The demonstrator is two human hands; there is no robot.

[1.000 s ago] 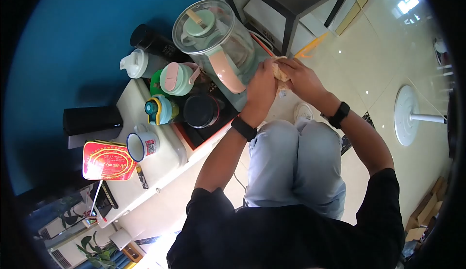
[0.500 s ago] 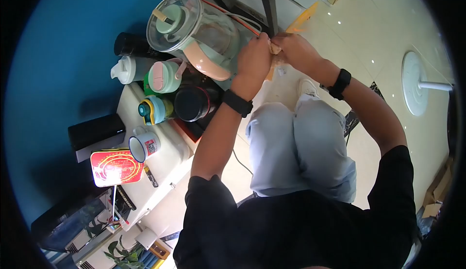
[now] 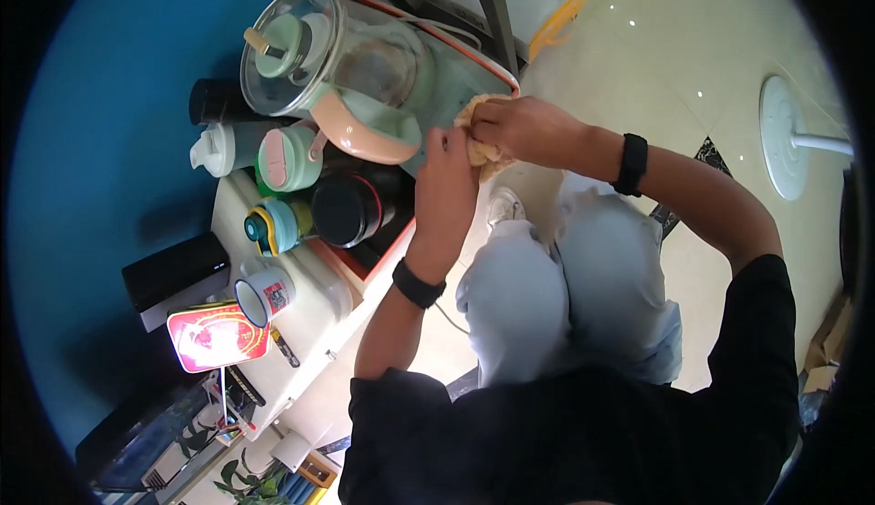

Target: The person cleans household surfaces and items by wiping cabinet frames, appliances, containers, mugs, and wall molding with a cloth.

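Observation:
A crumpled beige cloth (image 3: 485, 151) is bunched between my two hands at the edge of the orange-rimmed tray. My right hand (image 3: 529, 131) is closed on its upper part, fingers pressed into the folds. My left hand (image 3: 447, 190) has curled fingers on the cloth's left side; the fingertips are partly hidden. Left of both hands stands a large glass kettle (image 3: 383, 63) with a mint-green lid knob and a peach-coloured handle (image 3: 360, 131). Black bands circle both wrists.
Beside the kettle stand a black jar (image 3: 344, 211), a mint cup with a pink lid (image 3: 290, 159), a white-lidded shaker (image 3: 223, 149) and a blue-yellow bottle (image 3: 278, 225). Nearby are an enamel mug (image 3: 266, 295) and a red tin (image 3: 219, 334). A dark table leg (image 3: 492, 13) rises beyond the tray.
Both hands have moved down and left in view, closer to the tray corner. More of the cloth shows between them now. The view has shifted slightly.

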